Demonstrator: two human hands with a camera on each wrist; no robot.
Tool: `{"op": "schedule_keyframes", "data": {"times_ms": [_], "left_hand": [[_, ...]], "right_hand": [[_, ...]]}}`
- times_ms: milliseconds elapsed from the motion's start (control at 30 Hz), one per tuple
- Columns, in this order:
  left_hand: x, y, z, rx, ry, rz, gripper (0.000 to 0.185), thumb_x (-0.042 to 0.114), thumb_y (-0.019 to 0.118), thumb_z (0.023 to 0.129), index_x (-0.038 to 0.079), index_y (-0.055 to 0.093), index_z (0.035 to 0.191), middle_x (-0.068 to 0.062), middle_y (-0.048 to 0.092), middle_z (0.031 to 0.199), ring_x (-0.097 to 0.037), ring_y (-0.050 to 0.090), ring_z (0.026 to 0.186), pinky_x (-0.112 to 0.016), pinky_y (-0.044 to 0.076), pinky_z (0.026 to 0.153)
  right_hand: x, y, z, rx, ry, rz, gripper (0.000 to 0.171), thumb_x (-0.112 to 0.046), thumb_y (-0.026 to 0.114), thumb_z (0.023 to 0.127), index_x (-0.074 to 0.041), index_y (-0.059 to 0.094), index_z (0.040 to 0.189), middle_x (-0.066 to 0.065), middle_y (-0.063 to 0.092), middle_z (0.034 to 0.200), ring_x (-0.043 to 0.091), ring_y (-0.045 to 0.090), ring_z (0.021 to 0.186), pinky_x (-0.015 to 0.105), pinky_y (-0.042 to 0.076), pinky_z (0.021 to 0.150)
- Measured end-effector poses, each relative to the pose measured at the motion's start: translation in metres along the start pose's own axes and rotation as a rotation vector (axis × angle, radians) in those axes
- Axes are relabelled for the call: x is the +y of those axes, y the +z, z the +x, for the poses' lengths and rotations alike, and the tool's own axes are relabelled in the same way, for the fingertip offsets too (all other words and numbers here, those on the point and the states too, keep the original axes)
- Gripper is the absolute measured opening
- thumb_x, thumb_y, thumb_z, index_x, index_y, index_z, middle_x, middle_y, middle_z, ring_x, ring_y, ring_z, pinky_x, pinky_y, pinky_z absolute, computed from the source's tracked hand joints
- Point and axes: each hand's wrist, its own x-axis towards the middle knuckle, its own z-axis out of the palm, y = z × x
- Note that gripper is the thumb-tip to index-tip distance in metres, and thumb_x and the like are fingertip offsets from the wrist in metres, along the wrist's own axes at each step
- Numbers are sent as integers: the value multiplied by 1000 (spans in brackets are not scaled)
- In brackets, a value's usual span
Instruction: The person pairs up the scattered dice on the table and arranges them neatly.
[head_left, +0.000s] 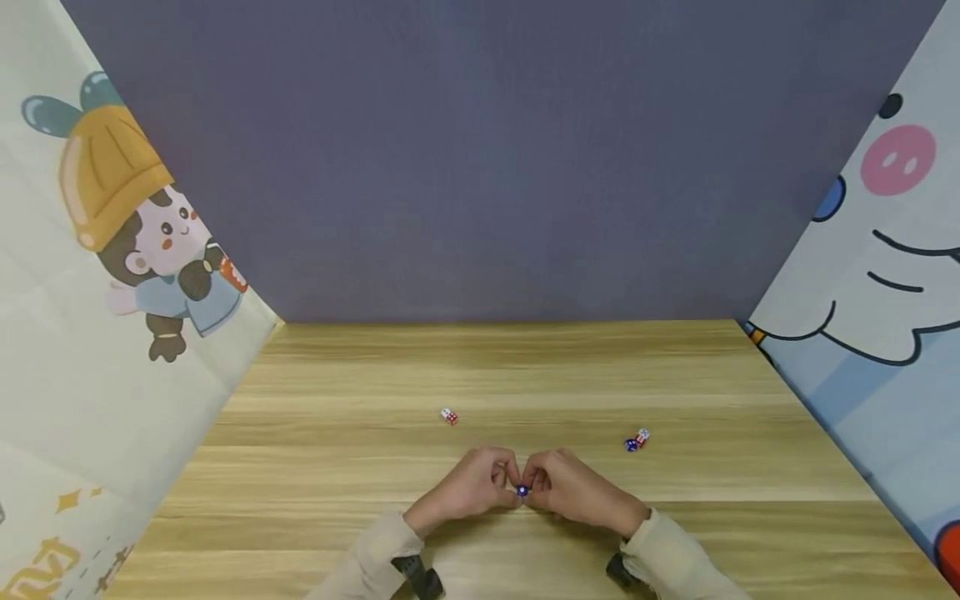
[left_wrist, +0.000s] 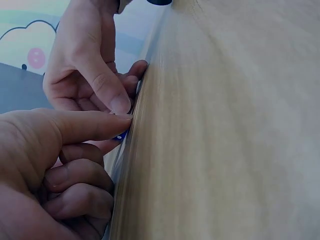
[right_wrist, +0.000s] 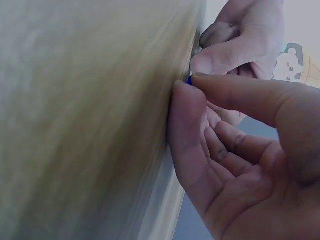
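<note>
A small blue die (head_left: 522,491) with white dots sits low over the near part of the wooden table, between both hands. My left hand (head_left: 480,483) pinches it from the left with thumb and forefinger, the other fingers curled in. From the opposite side my right hand (head_left: 576,492) pinches it too, its fingertips meeting those of the left. In the left wrist view only a blue sliver of the die (left_wrist: 120,136) shows past the fingertips. The right wrist view likewise has most of the die (right_wrist: 189,80) hidden by fingers.
Beyond the left hand, a white die (head_left: 446,412) and a red die (head_left: 452,419) lie together. Farther right is a cluster with a blue die (head_left: 631,446), a red die (head_left: 641,441) and a white die (head_left: 644,433). A dark panel (head_left: 510,167) stands along the table's (head_left: 337,375) back edge.
</note>
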Motion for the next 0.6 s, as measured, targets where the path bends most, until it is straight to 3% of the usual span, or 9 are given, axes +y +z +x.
{"op": "schedule_keyframes", "data": {"times_ms": [167, 600], "left_hand": [[3, 1, -3, 7, -9, -14, 18, -2, 81, 77, 7, 65, 81, 7, 45, 51, 0, 35, 43, -16, 27, 42], [3, 1, -5, 12, -21, -32, 20, 2, 83, 77, 8, 64, 82, 6, 47, 52, -2, 36, 43, -16, 27, 42]], "right_hand": [[-5, -3, -4, -18, 0, 10, 7, -2, 72, 87, -5, 69, 92, -2, 65, 74, 10, 59, 50, 23, 51, 49], [-3, -13, -18, 8, -26, -118, 22, -7, 74, 87, -2, 70, 108, -5, 67, 86, 4, 60, 76, 23, 52, 67]]}}
